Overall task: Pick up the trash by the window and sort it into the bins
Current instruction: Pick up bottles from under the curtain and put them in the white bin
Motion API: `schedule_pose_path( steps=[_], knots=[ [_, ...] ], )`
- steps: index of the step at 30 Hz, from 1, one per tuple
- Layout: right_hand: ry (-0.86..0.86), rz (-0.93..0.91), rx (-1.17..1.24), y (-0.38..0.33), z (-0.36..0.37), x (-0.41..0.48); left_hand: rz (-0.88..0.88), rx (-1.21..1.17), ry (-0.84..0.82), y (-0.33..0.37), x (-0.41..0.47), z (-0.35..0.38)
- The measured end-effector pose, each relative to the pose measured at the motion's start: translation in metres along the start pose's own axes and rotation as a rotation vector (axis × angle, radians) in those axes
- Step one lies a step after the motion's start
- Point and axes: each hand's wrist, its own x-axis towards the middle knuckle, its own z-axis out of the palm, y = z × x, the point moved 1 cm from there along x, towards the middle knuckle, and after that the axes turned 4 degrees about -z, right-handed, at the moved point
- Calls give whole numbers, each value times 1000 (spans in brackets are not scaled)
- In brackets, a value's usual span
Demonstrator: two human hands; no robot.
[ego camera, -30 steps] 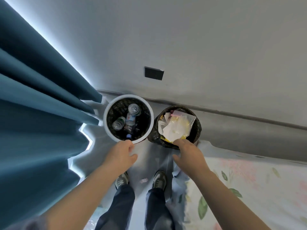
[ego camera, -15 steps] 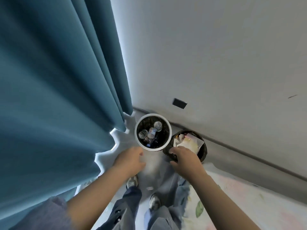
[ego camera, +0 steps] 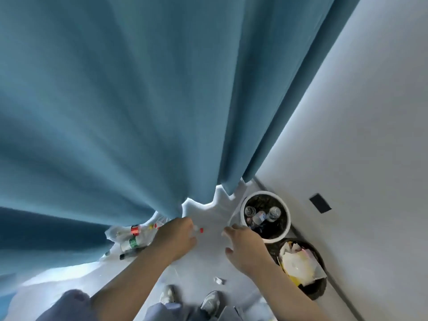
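Observation:
A pile of trash lies on the floor under the curtain hem: bottles with red and green labels and a dark pen. My left hand reaches over its right end with loosely curled fingers. A clear bottle with a red cap shows just beyond the fingertips; contact cannot be told. My right hand hovers with spread fingers and holds nothing, just left of the white-rimmed bin, which holds plastic bottles. The dark bin beside it holds paper and plastic bags.
A blue curtain fills the upper left and hangs down to the floor. A white wall with a black socket plate runs along the right. A small crumpled wrapper lies on the floor ahead of my shoes.
The view has swung left from the bins to the curtain. Both hands moved away from the bins; my left hand now reaches the trash pile, which was out of sight before.

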Motion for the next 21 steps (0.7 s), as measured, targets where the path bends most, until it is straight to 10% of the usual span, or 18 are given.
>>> schedule_pose_path(
  steps=[21],
  knots=[
    [-233,-311,-168,-329,109,59,-414,-313,194,-354,-184,-21]
  ],
)
